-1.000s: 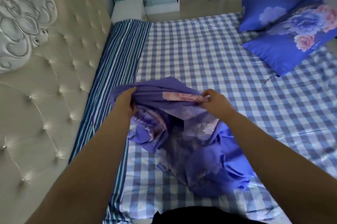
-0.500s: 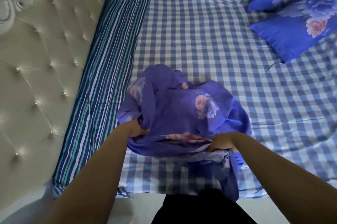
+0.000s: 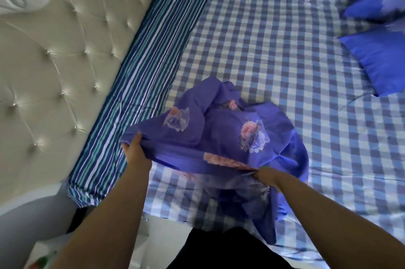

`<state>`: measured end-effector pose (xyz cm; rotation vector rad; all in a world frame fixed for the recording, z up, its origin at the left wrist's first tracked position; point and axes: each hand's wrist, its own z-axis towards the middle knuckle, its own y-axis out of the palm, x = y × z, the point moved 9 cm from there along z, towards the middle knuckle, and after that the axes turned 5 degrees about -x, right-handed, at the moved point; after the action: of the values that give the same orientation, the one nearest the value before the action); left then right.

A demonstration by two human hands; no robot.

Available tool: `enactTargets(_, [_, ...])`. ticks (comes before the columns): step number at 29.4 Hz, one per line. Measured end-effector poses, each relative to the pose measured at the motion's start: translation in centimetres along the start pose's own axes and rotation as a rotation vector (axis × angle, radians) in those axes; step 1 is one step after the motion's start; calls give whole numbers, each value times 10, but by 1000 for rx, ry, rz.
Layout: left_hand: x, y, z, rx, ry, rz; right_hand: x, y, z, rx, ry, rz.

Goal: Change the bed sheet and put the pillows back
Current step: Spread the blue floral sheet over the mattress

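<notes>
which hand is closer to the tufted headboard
Left. The left hand grips the purple sheet near the headboard; the right hand grips it farther away.

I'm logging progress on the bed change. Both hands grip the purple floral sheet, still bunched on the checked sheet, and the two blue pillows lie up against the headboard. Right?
Not quite. The head view shows both blue pillows at the far right of the bed, away from the headboard. The rest holds: left hand and right hand grip the purple floral sheet, bunched on the checked sheet.

Left hand [image 3: 136, 152] clenched, right hand [image 3: 266, 175] clenched, both arms outstretched
</notes>
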<state>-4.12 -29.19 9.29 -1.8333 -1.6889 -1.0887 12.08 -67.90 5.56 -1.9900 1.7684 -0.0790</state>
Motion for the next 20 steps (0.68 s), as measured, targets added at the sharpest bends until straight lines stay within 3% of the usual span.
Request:
enactTargets(5, [118,138,-30,-313,358,176,-24,-162,-29,792,-246,738])
enactTargets(8, [199,194,-78,-441,734,383,-43,-199,-53,949,-459,1086])
enactTargets(10, [220,202,-105,-436,975,687,-56,-198,-59,1000,-479,944])
enactTargets(12, [201,184,-101,-373,992,988,-68,-174,-43,868,-370,566])
enactTargets(16, [87,66,-28,-288,274,1396,-50,-30,-3,-14,-48,-323])
enactTargets(17, [64,36,-20,-290,165,1505,-42,2,-8,-186,-20,-461])
enactTargets(18, [49,13,-16,-298,112,1580,-36,29,-15,-338,-3,-503])
enactTargets(20, [46,-18,-10,-239,126,1598,-40,76,-29,-609,22,-185])
